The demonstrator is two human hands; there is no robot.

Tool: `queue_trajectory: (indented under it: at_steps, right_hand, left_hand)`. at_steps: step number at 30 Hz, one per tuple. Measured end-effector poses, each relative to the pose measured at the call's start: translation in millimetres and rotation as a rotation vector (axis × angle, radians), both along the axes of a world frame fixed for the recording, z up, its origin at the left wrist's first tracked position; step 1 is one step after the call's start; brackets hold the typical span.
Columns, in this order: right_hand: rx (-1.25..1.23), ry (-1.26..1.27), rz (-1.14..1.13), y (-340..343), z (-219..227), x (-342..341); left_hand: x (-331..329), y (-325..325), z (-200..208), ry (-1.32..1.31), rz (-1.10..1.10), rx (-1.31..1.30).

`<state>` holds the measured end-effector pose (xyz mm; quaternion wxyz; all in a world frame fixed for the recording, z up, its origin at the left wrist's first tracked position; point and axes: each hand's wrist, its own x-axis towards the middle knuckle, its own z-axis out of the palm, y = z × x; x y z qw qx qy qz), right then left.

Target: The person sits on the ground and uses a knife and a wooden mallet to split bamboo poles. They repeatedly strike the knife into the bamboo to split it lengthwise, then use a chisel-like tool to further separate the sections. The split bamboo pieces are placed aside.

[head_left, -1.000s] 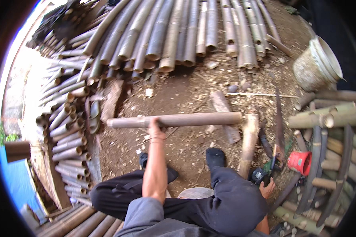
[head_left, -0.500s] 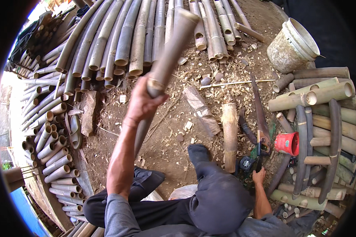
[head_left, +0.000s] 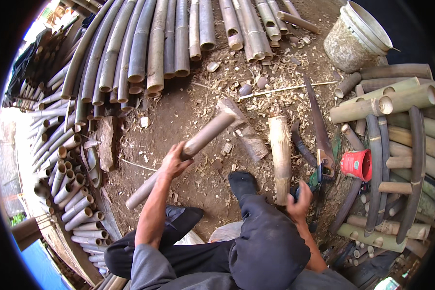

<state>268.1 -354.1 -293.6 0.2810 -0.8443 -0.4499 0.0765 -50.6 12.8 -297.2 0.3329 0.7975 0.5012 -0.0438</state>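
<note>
My left hand (head_left: pixel 175 162) is wrapped round the middle of a bamboo tube (head_left: pixel 210 134), which slants over the dirt floor from lower left to upper right. My right hand (head_left: pixel 299 203) is raised beside my knee with thumb and fingers apart, and no object shows in it. Just beyond it lies a green and black power tool (head_left: pixel 315 180), partly covered by the hand. A handsaw (head_left: pixel 319 116) with a wooden handle and a dark curved piece (head_left: pixel 303 149) lie close by. Left of these is a pale, worn bamboo or wooden post (head_left: pixel 279 150).
Long bamboo poles (head_left: pixel 157 48) lie across the back, with stacked cut tubes (head_left: pixel 72 210) at left. At right are a bamboo pile (head_left: pixel 396 176), a red container (head_left: pixel 355 164) and a dirty white bucket (head_left: pixel 350 41). A rough wood block (head_left: pixel 246 133) lies among shavings.
The bamboo tube in my left hand has come down and tilted flatter, its far end lower. My right hand has lifted from beside the power tool and moved left toward the post.
</note>
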Motion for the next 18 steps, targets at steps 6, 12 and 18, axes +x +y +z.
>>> queue_trajectory:
  at_steps: [6, 12, 18]
  right_hand:
    - [-0.21, -0.167, 0.322, 218, -54, -21]
    - [-0.419, 0.701, 0.785, 212, -25, -93]
    - [0.037, 0.486, -0.023, 73, -7, -6]
  left_hand:
    - [-22, 10, 18, -0.209, 0.103, 0.117]
    - [-3, -11, 9, -0.148, 0.036, 0.034]
    - [36, -30, -17, -0.123, -0.058, -0.069]
